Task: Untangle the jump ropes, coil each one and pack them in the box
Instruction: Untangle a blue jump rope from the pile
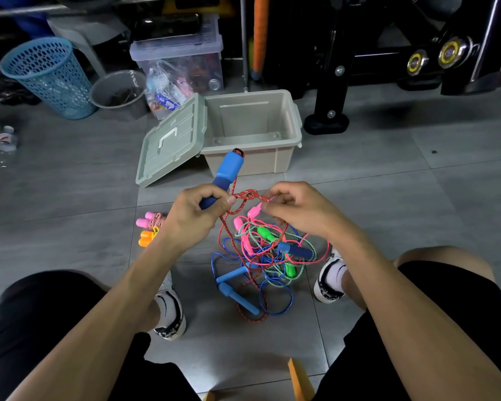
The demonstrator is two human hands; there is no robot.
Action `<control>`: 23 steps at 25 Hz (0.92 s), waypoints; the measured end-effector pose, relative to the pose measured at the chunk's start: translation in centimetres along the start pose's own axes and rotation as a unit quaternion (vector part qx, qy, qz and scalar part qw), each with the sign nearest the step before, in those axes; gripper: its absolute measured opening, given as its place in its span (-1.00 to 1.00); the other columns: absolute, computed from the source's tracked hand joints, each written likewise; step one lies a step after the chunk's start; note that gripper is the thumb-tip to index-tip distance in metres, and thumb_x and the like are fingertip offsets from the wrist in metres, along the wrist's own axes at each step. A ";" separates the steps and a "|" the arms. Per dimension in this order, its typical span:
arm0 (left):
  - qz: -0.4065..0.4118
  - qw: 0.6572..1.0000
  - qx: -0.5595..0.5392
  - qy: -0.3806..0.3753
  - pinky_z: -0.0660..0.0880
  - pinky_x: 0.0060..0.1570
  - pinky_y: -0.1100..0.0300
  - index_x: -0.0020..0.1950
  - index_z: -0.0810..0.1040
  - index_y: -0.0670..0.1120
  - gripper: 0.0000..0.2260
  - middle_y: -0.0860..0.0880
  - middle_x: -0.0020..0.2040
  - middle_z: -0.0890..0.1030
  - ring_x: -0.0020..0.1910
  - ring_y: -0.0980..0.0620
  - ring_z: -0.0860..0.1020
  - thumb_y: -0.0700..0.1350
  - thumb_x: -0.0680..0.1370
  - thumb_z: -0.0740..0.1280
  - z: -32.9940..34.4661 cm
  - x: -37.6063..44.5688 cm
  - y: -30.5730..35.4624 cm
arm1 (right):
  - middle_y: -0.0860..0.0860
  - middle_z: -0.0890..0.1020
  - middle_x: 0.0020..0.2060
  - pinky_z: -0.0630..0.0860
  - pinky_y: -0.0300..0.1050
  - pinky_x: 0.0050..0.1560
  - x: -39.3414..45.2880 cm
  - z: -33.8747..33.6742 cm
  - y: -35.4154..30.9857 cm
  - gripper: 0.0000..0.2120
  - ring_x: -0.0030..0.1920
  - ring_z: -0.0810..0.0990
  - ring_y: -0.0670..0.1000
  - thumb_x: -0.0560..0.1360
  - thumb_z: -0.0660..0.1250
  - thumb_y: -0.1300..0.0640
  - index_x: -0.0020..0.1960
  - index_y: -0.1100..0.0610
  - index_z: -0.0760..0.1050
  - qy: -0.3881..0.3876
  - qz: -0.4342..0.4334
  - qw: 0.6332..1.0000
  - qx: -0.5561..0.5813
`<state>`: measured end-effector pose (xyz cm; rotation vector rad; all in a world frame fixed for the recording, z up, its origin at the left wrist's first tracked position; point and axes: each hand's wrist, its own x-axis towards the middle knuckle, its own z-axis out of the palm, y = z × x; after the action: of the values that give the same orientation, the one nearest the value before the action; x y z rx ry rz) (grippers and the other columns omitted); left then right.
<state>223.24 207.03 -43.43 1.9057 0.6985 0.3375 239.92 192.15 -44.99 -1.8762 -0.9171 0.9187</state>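
My left hand (195,214) grips a blue jump-rope handle (227,169), which points up toward the box. A red speckled rope (245,195) runs from it in a knot between both hands. My right hand (294,209) pinches that knot, with a pink handle (254,211) just under its fingers. On the floor below lies a tangle of ropes (265,259): blue, pink, green and red cords with blue, green and pink handles. The beige box (284,123) stands open and empty behind, its grey-green lid (171,140) leaning at its left.
Coiled ropes with pink and orange handles (149,228) lie on the tiles left of my left arm. A blue mesh basket (48,75), a grey bucket (117,92) and a clear storage bin (182,53) stand at the back left. Black gym equipment (388,62) fills the back right.
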 end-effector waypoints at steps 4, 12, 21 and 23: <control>-0.066 0.990 -0.125 -0.024 0.49 -0.37 0.23 -0.24 0.65 0.07 -0.83 0.00 -0.26 0.57 -0.39 0.09 0.47 -0.10 0.54 0.37 -0.5 -0.3 0.6 | -0.05 0.68 -0.15 0.55 -0.13 -0.25 0.1 0.5 -1.2 -0.85 -0.31 0.62 -0.11 0.49 0.33 -0.08 0.03 -0.28 0.59 -0.065 0.009 0.991 0.114; -0.121 0.976 -0.175 -0.035 0.45 -0.37 0.19 -0.27 0.67 -0.01 -0.85 -0.02 -0.31 0.56 -0.37 0.08 0.46 -0.11 0.50 0.41 -0.4 -0.4 0.9 | -0.08 0.51 -0.41 0.42 -0.18 -0.36 0.3 1.1 -1.8 -0.96 -0.38 0.46 -0.08 0.51 0.36 0.13 -0.12 0.06 0.54 -0.107 0.002 0.989 0.105; -0.129 0.986 -0.106 -0.023 0.44 -0.32 0.15 -0.17 0.60 -0.09 -0.81 -0.10 -0.29 0.49 -0.33 -0.01 0.44 -0.04 0.57 0.33 -0.4 -0.2 0.8 | 0.04 0.67 -0.13 0.47 -0.21 -0.34 -0.5 0.4 -2.5 -0.90 -0.35 0.51 -0.06 0.56 0.30 0.33 0.04 0.21 0.44 -0.183 -0.016 0.960 0.210; -0.122 0.984 -0.121 -0.039 0.45 -0.35 0.19 -0.24 0.60 -0.04 -0.80 -0.01 -0.35 0.51 -0.38 0.07 0.45 -0.04 0.57 0.33 -0.5 -0.2 1.0 | 0.24 0.62 -0.08 0.52 -0.16 -0.34 -0.5 0.5 -2.8 -0.90 -0.36 0.54 -0.01 0.54 0.31 0.34 -0.01 0.19 0.45 -0.138 -0.008 0.964 0.226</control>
<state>223.08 206.98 -42.31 1.5762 0.7902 0.1820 238.59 193.02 -42.63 -1.3722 -0.7978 1.2824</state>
